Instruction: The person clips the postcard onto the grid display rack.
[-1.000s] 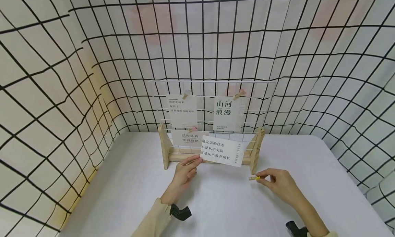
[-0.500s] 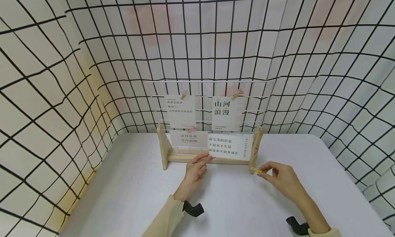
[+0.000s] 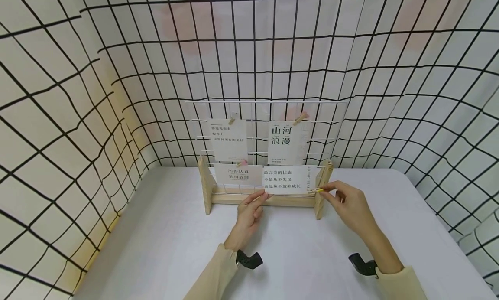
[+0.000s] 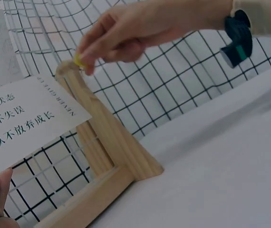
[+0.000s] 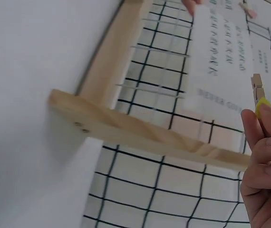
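My left hand pinches the lower left corner of a white card printed with dark lines of text. The card lies in front of the lower right part of a white wire grid rack on a wooden stand. Between thumb and fingers, my right hand holds a small wooden clothespin with a yellow piece on it. In the head view the clothespin is near the card's lower right corner; whether they touch, I cannot tell.
Two cards hang from clothespins on the upper grid, a left card and a right card. A third card hangs lower left. Black netting lines the pale walls behind and beside the white table.
My left hand has moved the card right and up against the grid, and the card is now level. My right hand has raised the clothespin towards the card.
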### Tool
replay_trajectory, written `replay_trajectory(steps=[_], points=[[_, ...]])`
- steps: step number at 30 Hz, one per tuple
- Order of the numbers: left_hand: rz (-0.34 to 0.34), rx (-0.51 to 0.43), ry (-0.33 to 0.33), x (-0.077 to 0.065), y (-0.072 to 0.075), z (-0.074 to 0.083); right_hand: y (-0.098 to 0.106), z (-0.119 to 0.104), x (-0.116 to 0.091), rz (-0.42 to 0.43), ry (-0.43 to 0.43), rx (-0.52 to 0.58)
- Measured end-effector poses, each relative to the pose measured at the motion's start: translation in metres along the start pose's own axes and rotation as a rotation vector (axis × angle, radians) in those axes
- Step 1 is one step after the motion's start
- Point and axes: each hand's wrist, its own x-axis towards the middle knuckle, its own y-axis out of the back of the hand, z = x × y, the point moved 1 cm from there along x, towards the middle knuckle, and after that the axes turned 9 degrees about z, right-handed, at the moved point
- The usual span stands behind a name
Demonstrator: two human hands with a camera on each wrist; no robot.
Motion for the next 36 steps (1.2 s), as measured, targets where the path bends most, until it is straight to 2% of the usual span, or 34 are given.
replay_trajectory(steps=[6, 13, 20, 28, 36], points=[[0.014, -0.007, -0.019, 0.004, -0.001, -0.001, -0.005, -0.018, 0.031, 0.009, 0.044, -0.001], [0.000, 0.014, -0.037, 0.007, -0.001, -0.002, -0.012, -0.033, 0.056, -0.007, 0.140, -0.128], [0.016, 0.046, -0.056, 0.007, 0.001, -0.001, -0.018, -0.036, 0.066, -0.014, 0.237, -0.215], [0.021, 0.039, -0.062, 0.008, 0.001, 0.000, -0.021, -0.042, 0.074, -0.055, 0.236, -0.246], [0.037, 0.037, -0.065, 0.009, 0.001, -0.001, -0.023, -0.048, 0.079, -0.064, 0.270, -0.294]])
